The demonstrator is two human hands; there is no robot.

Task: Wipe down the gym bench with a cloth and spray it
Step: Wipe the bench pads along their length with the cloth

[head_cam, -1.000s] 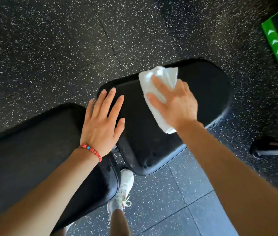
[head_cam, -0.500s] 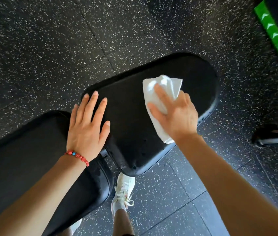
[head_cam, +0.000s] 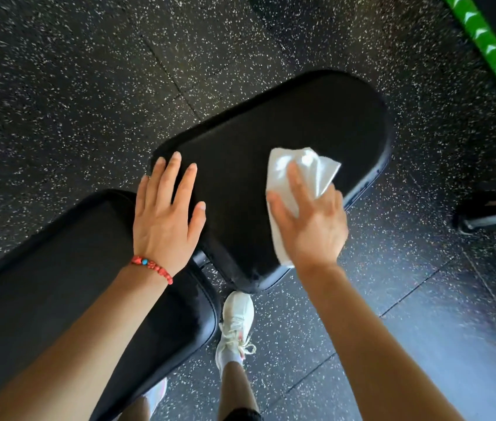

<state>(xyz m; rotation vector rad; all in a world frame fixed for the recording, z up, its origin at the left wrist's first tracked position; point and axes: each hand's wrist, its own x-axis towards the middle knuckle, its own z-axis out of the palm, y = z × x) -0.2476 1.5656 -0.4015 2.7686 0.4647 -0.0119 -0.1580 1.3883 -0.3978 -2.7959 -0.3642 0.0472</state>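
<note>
The right hand presses a white cloth on the black bench seat pad, its grip clamped on it; the left hand lies flat, fingers apart.

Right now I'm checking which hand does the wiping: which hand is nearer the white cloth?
Right. The right hand presses directly on the white cloth on the seat pad. The left hand lies flat at the pad's other edge, apart from the cloth.
</note>
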